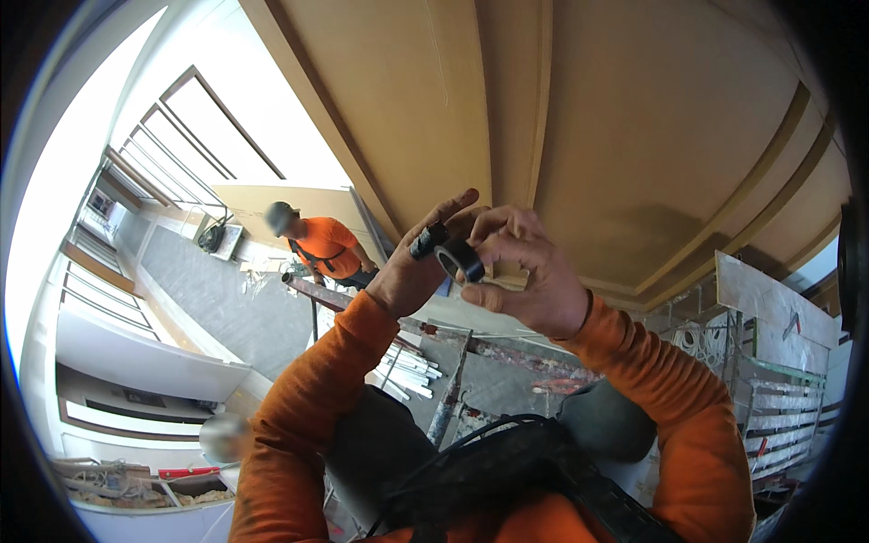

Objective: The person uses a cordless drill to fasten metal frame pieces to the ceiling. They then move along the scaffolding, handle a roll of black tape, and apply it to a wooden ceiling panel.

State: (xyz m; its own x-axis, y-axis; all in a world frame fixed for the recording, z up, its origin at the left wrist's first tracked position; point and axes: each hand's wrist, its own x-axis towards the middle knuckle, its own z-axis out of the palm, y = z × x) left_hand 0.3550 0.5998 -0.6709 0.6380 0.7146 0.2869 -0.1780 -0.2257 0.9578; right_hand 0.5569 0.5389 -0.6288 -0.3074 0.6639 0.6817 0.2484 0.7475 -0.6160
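Both my hands are raised close together in front of the brown panelled surface. My right hand pinches a roll of black tape between thumb and fingers, its open ring turned toward my left hand. Against the fingers of that left hand lies a short, dark, ridged black piece, close beside the roll. One left finger stretches up past it, while the others are partly hidden. Whether the black piece is tape wound on something cannot be made out.
Rusty, paint-spotted pipes cross below my arms. On the floor lie white strips. A person in an orange shirt stands at the left. A metal rack with panels is at the right; wooden ribs run overhead.
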